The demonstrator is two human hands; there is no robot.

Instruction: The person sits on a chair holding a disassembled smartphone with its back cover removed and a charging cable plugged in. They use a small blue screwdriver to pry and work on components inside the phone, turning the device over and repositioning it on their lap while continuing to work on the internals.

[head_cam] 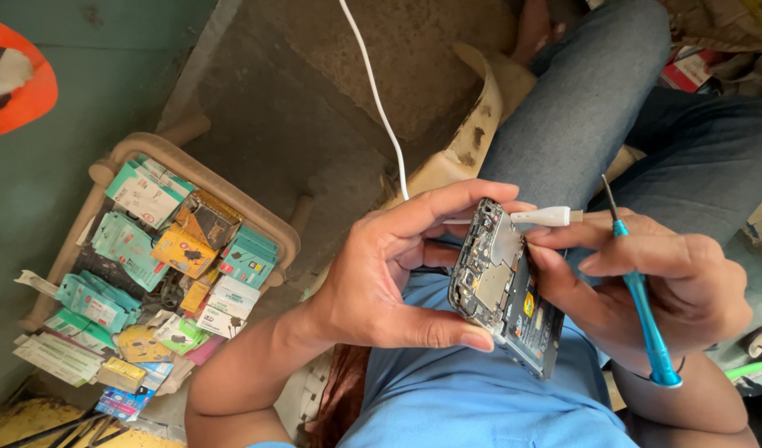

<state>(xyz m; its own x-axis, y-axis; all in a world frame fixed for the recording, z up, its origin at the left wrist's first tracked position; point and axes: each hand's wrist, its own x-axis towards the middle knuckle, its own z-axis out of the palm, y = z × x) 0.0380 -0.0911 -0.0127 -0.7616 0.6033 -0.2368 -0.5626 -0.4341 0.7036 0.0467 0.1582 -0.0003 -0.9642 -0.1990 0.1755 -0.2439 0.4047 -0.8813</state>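
**Hands hold an opened phone above the lap**

Left hand (389, 274) grips the opened phone (504, 286) between thumb and fingers. Right hand (655, 282) presses its fingers on the phone's other edge, with a blue screwdriver (642, 303) tucked in it and a white cable plug (543, 217) beside.

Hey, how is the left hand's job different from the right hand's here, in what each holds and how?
The left hand grips only the opened phone, thumb along its lower edge, fingers curled over the top. The right hand holds two things: a blue screwdriver tucked between its fingers, tip up, and the white cable plug at the phone's top. The left hand carries no tool. Both touch the phone.
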